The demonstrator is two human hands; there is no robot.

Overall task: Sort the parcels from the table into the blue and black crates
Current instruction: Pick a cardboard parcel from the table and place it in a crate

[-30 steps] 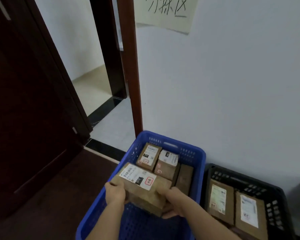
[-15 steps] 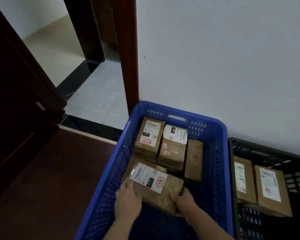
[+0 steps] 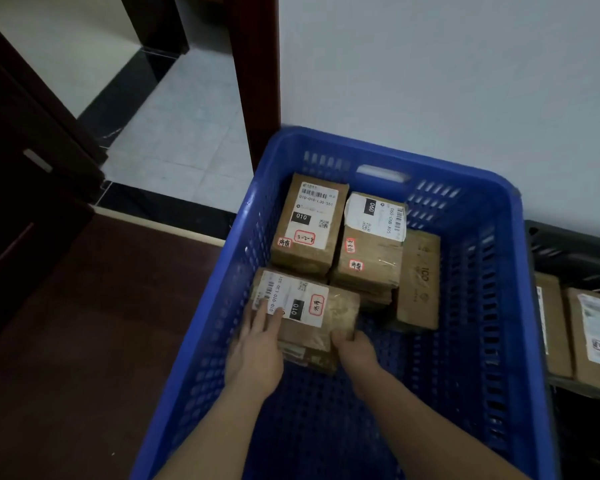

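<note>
A brown parcel [image 3: 338,315] with a white label marked 010 lies in the near left part of the blue crate [image 3: 388,150], on top of another parcel [image 3: 314,360]. My left hand [image 3: 257,348] rests on the parcel's left end, its fingers flat on the label. My right hand [image 3: 355,348] grips its near right corner with curled fingers. Behind it, three more brown parcels fill the crate's far part: one on the left [image 3: 309,220], one in the middle [image 3: 371,244] and one on edge [image 3: 418,282]. The black crate [image 3: 568,244] stands to the right and holds two parcels [image 3: 551,323].
Both crates stand on the floor against a white wall [image 3: 447,64]. A dark wooden door frame [image 3: 257,81] rises just behind the blue crate's left corner, with a tiled doorway [image 3: 174,133] beyond it. A dark door [image 3: 21,168] is on the left.
The parcel has come down from above the crate's rim into the blue crate, onto the parcel below. My view has tipped downward and come closer.
</note>
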